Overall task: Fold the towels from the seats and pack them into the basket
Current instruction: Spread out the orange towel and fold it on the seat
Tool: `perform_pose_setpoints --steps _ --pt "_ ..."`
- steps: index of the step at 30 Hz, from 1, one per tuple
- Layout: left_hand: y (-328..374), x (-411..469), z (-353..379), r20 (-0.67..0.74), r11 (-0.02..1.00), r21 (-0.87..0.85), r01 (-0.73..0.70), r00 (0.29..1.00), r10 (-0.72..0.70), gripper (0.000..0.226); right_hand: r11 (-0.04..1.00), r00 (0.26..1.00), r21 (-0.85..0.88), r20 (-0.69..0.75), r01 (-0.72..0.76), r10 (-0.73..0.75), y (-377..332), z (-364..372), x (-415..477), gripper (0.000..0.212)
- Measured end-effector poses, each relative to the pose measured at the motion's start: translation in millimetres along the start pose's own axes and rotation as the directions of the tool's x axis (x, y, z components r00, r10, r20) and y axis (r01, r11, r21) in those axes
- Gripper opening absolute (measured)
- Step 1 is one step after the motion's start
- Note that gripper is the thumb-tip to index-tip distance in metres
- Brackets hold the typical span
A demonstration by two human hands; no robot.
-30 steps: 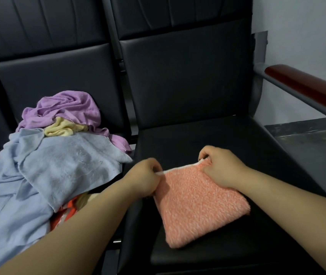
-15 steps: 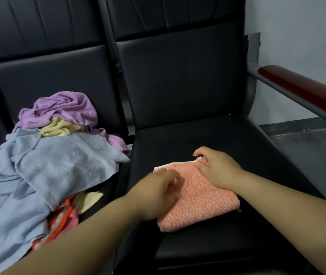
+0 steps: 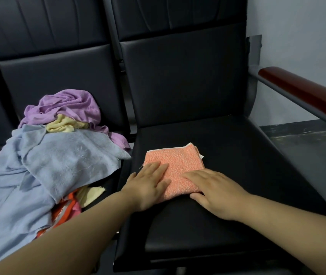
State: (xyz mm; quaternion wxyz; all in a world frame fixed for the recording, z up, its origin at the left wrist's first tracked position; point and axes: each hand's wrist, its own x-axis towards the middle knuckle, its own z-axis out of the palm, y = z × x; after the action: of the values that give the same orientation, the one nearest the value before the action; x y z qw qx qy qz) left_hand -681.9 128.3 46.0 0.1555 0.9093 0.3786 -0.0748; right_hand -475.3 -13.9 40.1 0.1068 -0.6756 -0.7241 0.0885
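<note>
I count two hands: left hand (image 3: 148, 185), right hand (image 3: 215, 192). One folded orange towel (image 3: 178, 165). Unfolded: one purple towel (image 3: 72, 104), one orange-striped cloth (image 3: 64, 209), two light blue pieces, blue terry towel (image 3: 68, 157) and smoother blue cloth (image 3: 5, 187). Two yellow patches, upper yellow patch (image 3: 64, 124) and lower yellow patch (image 3: 92, 194); one piece or two, cannot tell. Two black seats whole, right seat (image 3: 207, 139) and middle seat (image 3: 59, 62). One wooden armrest (image 3: 301, 92).

Folded terry towel (image 3: 175, 165): orange-white speckle, white edge. Pile: crumpled purple cloth (image 3: 70, 105), pale yellow cloth (image 3: 63, 124), light blue towel (image 3: 66, 157), orange-pink striped cloth (image 3: 66, 210). Padded leather seats (image 3: 207, 139) black; wooden armrest (image 3: 305, 92) dark red.
</note>
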Motion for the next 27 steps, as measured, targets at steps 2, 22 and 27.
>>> perform_pose_setpoints --steps 2,22,27 --pt "-2 -3 2 -0.035 0.999 -0.027 -0.02 0.999 0.019 0.065 1.0 1.0 0.014 -0.01 -0.013 0.013 3 -3 3 0.061" --pt "5 4 -11 -0.419 0.858 -0.513 -0.024 0.88 -0.225 0.035 0.718 0.93 0.603 0.129 -0.349 0.344 33 -35 42 0.06" --pt "3 18 -7 -0.416 0.836 -0.548 0.027 0.858 -0.301 0.03 0.794 0.944 0.529 0.043 -0.299 0.327 38 -30 45 0.056"
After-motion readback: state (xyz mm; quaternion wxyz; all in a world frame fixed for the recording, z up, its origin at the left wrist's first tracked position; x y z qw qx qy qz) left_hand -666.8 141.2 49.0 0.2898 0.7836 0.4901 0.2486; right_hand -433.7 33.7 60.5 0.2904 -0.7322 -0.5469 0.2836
